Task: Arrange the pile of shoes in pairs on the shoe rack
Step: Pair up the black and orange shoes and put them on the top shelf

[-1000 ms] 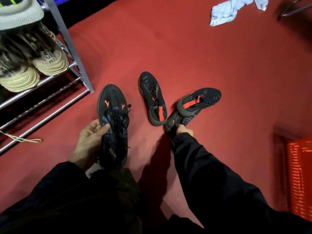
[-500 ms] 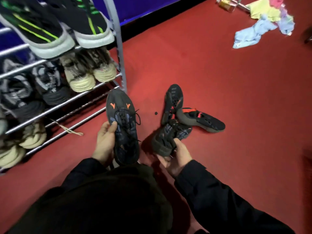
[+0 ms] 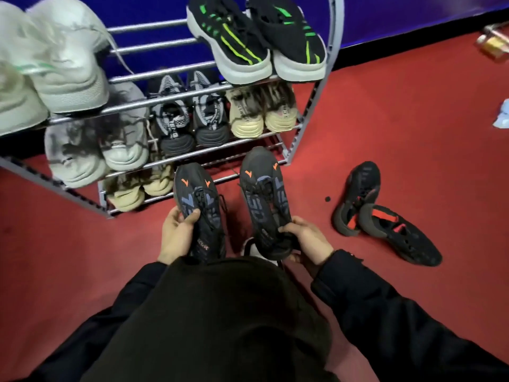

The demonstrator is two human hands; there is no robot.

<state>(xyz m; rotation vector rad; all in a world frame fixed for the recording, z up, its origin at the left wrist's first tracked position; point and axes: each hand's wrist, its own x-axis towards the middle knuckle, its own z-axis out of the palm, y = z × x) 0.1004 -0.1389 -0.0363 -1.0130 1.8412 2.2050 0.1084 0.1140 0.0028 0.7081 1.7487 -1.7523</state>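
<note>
text: none legible | shoe (image 3: 202, 213) lettering too blurred to read

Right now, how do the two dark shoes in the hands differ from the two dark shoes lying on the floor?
The held pair is gripped upright, one shoe in each hand, toes toward the shoe rack; the floor pair lies loose and overlapping. The held pair shows small orange toe marks; the floor pair shows red inside. Both are dark.

Red floor (image 3: 385, 128), as I see it from the head view: carries the grey shoe rack (image 3: 286, 158) along its far edge by the blue wall. To the right of the rack, two black shoes with red-orange trim (image 3: 358, 194) lie touching. A small dark speck (image 3: 327, 199) sits just beside them. Pale cloth (image 3: 502, 117) at the right edge.
</note>
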